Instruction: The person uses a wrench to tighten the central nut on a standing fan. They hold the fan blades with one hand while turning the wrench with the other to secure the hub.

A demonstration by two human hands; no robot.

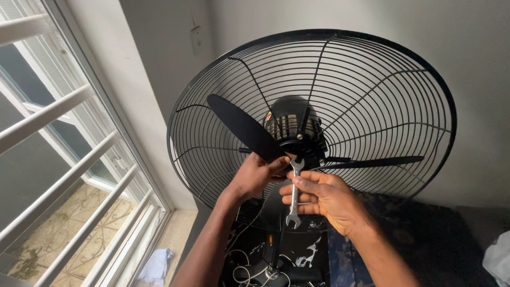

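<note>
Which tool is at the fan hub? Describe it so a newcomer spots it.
Find the big black fan grille. Below its motor, the right hand holds a silver open-ended wrench upright. It is the only shiny metal thing among black parts.

Window (58,159): sitting left of the wall, white bars crossing it.
Switch (197,40): sitting high on the wall (159,69).
Cloth (158,264): lying below the window.
Cables (249,266): lying right of the cloth.
</note>
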